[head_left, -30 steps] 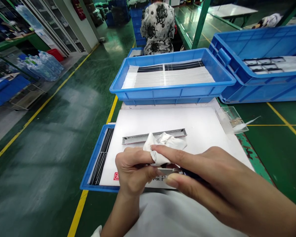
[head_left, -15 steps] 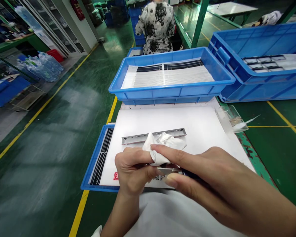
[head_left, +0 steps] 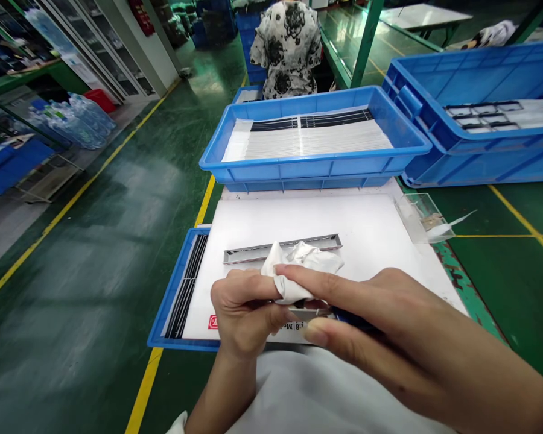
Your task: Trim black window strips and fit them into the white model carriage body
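A crumpled white cloth (head_left: pixel 305 258) is bunched between my two hands above the white board (head_left: pixel 253 216). My left hand (head_left: pixel 248 307) is closed, pinching the cloth's left side and the end of a small metallic piece (head_left: pixel 311 314). From the right, my right hand (head_left: pixel 366 316) presses its fingers on the cloth, its thumb below near the metallic piece. Something dark blue under the right palm is mostly hidden. Just beyond the cloth, a long grey channel-shaped strip (head_left: pixel 244 255) lies on the board, partly covered by the cloth.
A blue bin (head_left: pixel 308 167) of white and black strips stands behind the board. Another blue tray (head_left: pixel 167 310) with black strips is at the left. Larger blue bins (head_left: pixel 489 157) and a clear box (head_left: pixel 409 220) are at the right. A person (head_left: pixel 289 48) in a patterned top is beyond.
Both hands keep nearly the same grip and place. The cloth has shifted very slightly.
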`<action>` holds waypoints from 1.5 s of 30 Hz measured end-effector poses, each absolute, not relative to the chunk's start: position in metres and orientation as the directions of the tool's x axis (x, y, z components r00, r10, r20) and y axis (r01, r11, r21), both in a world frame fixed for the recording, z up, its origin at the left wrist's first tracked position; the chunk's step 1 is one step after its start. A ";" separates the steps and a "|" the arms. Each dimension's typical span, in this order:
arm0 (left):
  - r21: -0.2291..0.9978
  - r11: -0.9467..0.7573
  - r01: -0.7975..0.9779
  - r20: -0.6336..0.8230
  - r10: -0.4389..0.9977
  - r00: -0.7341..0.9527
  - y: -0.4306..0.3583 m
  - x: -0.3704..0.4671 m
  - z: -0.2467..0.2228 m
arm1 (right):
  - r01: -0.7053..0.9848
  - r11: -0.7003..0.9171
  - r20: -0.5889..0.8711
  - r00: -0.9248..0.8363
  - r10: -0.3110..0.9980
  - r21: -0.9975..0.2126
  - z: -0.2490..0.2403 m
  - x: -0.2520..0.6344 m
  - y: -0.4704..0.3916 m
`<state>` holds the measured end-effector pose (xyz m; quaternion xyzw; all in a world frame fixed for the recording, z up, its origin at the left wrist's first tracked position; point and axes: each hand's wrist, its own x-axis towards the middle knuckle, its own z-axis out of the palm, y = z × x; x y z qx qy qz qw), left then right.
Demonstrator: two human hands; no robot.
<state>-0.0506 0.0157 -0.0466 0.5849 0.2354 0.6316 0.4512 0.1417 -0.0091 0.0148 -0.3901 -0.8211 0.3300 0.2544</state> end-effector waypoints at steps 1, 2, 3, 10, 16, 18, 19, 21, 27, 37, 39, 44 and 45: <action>0.828 -0.481 -0.288 0.524 0.846 0.093 0.016 -0.051 -0.047 | 0.474 0.478 0.158 -0.568 0.808 -0.739 0.015 0.141 -0.009; 0.830 -0.481 -0.284 0.523 0.847 0.095 0.016 -0.051 -0.047 | 0.478 0.479 0.156 -0.568 0.808 -0.736 0.015 0.141 -0.009; 0.829 -0.483 -0.282 0.525 0.846 0.095 0.016 -0.051 -0.047 | 0.482 0.481 0.157 -0.568 0.808 -0.732 0.015 0.141 -0.008; 0.822 -0.485 -0.299 0.533 0.840 0.102 0.017 -0.052 -0.049 | 0.502 0.500 0.178 -0.557 0.811 -0.705 0.015 0.140 -0.008; 0.806 -0.491 -0.332 0.549 0.829 0.108 0.018 -0.053 -0.053 | 0.513 0.509 0.185 -0.556 0.811 -0.691 0.014 0.142 -0.009; 0.806 -0.485 -0.339 0.546 0.830 0.112 0.018 -0.053 -0.053 | 0.515 0.505 0.181 -0.554 0.813 -0.693 0.013 0.142 -0.009; 0.806 -0.486 -0.338 0.548 0.829 0.114 0.019 -0.053 -0.053 | 0.510 0.506 0.179 -0.559 0.810 -0.696 0.012 0.142 -0.009; 0.809 -0.489 -0.325 0.549 0.827 0.122 0.019 -0.054 -0.053 | 0.509 0.502 0.175 -0.559 0.810 -0.699 0.012 0.143 -0.009; 0.808 -0.507 -0.298 0.555 0.826 0.100 0.018 -0.056 -0.059 | 0.514 0.498 0.175 -0.552 0.815 -0.698 0.011 0.141 -0.010; 0.811 -0.506 -0.293 0.555 0.825 0.111 0.018 -0.056 -0.057 | 0.502 0.488 0.169 -0.553 0.816 -0.714 0.011 0.140 -0.009; 0.813 -0.501 -0.297 0.549 0.830 0.103 0.018 -0.056 -0.057 | 0.509 0.502 0.183 -0.552 0.814 -0.699 0.012 0.140 -0.008; 0.806 -0.497 -0.320 0.550 0.830 0.096 0.017 -0.057 -0.060 | 0.529 0.510 0.185 -0.549 0.815 -0.678 0.011 0.138 -0.008; 0.806 -0.496 -0.322 0.549 0.830 0.096 0.016 -0.057 -0.061 | 0.529 0.509 0.183 -0.550 0.815 -0.679 0.011 0.138 -0.008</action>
